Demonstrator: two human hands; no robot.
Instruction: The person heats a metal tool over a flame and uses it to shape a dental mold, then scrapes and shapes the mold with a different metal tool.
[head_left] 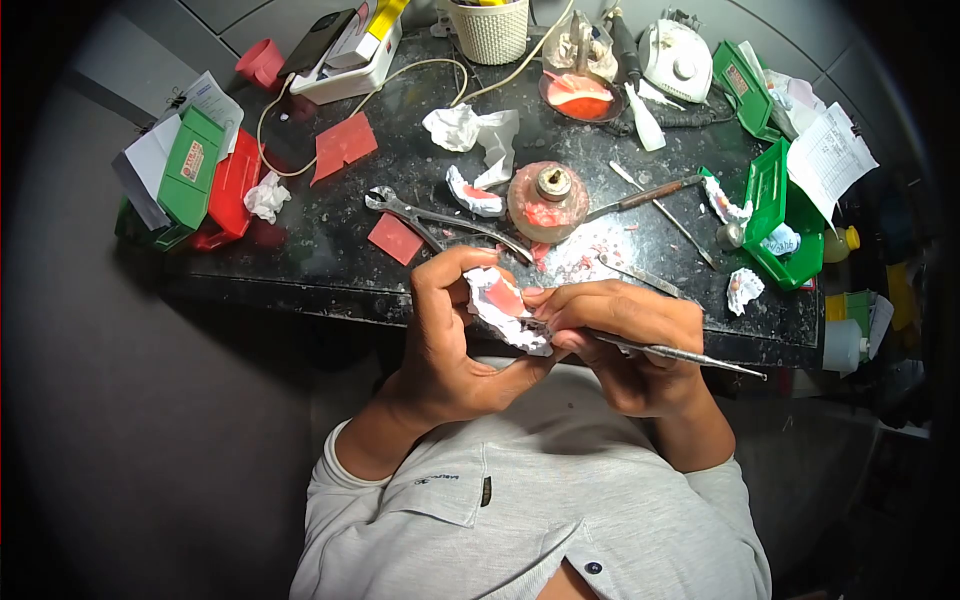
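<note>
My left hand [445,340] is closed around a white plaster dental model [500,312] with pink wax on its surface. In my right hand [630,335] is a thin metal wax carver [700,358], its far end pointing out to the right. The carver's working tip is hidden behind my fingers at the model's right side. Just beyond my hands stands a glass spirit burner [548,205] with pinkish stains. A second plaster model piece [475,195] with pink wax lies behind my left hand. Pliers [440,220] rest beside a small pink wax sheet [396,238].
Wax scraps and white dust litter the black table [330,275]. A wax knife [645,195] and a thin tool [665,215] lie right of the burner. Green boxes [775,215] stand at right, a green and red box [190,170] at left. A dish of pink wax [580,98] sits behind.
</note>
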